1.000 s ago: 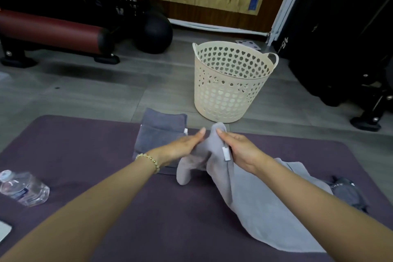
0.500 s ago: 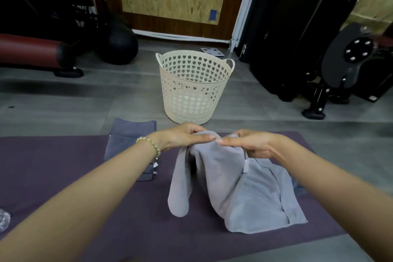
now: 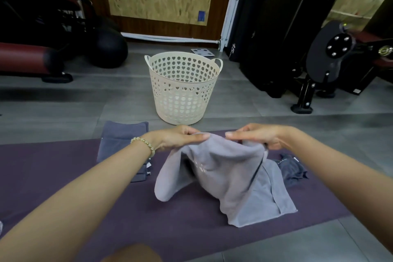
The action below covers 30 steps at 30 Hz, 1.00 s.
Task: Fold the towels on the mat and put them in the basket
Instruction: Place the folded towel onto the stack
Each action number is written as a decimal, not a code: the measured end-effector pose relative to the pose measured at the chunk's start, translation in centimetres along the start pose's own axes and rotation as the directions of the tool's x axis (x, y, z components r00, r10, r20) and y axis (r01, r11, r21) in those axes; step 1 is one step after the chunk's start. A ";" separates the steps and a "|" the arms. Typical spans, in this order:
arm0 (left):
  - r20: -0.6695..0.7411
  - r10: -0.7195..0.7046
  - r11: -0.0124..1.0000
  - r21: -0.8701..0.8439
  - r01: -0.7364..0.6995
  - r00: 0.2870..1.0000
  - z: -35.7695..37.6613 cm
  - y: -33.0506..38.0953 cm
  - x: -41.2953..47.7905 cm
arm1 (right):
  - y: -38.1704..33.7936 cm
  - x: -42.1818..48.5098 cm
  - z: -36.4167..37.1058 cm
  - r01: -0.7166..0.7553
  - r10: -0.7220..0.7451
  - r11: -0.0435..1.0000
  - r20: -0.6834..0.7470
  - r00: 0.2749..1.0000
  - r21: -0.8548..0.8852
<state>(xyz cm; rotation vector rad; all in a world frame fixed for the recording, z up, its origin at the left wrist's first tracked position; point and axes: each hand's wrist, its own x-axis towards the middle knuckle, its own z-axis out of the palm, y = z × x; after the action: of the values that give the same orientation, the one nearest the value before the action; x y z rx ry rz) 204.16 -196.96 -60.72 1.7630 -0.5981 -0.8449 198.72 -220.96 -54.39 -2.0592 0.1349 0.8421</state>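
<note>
Left hand (image 3: 180, 138): the top edge of the light grey towel (image 3: 223, 178) is being pinched between thumb and fingers.
Right hand (image 3: 256, 136): the same edge is being gripped with curled fingers, a little apart from the left hand.
Towel in hand: it is being held up by its top edge over the purple mat (image 3: 63, 168). Its lower part is being left draped on the mat, and one corner is hanging loose at the left.
Other towels: the folded dark grey towels (image 3: 121, 144) are being kept in a stack at the left, partly over the mat's far edge. A crumpled dark towel (image 3: 291, 168) is lying just beside the light one.
Basket (image 3: 180, 100): it is standing on the floor (image 3: 63, 112) beyond the mat, and no towel is being made out inside it.
Risk, uneven fold: the edge is probably being held short of its corners, so the halves are likely to be laid askew.
Risk, slipping: the pinches look shallow, so soft cloth could be lost if tension is being raised quickly.
Risk, snagging: the crumpled towel could be dragged along if the light one is being spread rightward.
</note>
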 end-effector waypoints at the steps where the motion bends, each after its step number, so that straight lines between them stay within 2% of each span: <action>1: -0.008 0.021 1.000 -0.022 -0.022 1.000 0.2 0.6 0.2 | -0.2 0.3 0.6 0.001 -0.001 1.000 0.016 1.000 -0.017; 4: -0.028 0.044 0.999 -0.022 -0.045 0.999 0.1 1.6 0.7 | -1.1 0.7 1.7 0.113 -0.113 0.993 -0.021 0.993 0.045; 6: 0.007 0.003 0.998 0.058 -0.004 1.000 -0.1 1.4 0.6 | -1.3 0.3 1.0 0.192 -0.181 0.960 -0.075 0.981 0.205; 9: 0.046 -0.097 0.974 0.210 0.085 0.994 -0.2 0.4 0.6 | -0.7 -0.3 -1.1 0.262 -0.216 0.913 -0.175 0.961 0.313; 11: 0.011 -0.134 0.965 0.228 0.128 0.991 -0.4 -0.7 0.6 | 0.0 -0.6 -2.6 0.288 -0.191 0.881 -0.273 0.943 0.376; 15: -0.024 -0.155 0.979 0.126 0.157 0.988 -1.6 -2.6 0.0 | 2.9 -1.6 -6.6 0.345 -0.079 0.795 -0.478 0.875 0.500; 17: -0.008 -0.150 0.988 0.029 0.151 0.989 -2.1 -2.7 0.0 | 4.5 -2.2 -8.0 0.309 -0.031 0.818 -0.500 0.865 0.485; 21: -0.001 -0.109 0.985 -0.137 0.108 0.994 -2.7 -2.1 1.0 | 6.7 -2.4 -7.6 0.128 0.039 0.914 -0.398 0.916 0.384; 24: -0.012 -0.101 0.974 -0.207 0.096 0.995 -3.6 -2.1 2.0 | 7.4 -2.1 -6.6 0.040 0.032 0.948 -0.218 0.975 0.315; 27: 0.006 -0.180 0.969 -0.172 0.178 0.984 -5.1 -1.3 2.6 | 9.0 -1.2 -6.6 0.008 -0.012 0.971 0.019 1.000 0.239; 30: -0.014 -0.260 0.963 -0.075 0.258 0.965 -6.1 -0.7 4.6 | 11.4 0.3 -6.9 -0.053 0.022 0.949 0.102 0.995 0.312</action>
<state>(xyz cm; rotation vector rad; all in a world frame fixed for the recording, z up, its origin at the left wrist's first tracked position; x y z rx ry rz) 211.78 -196.46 -61.30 1.8066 -0.3194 -1.0103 198.09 -233.09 -59.88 -1.7189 0.2399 0.8813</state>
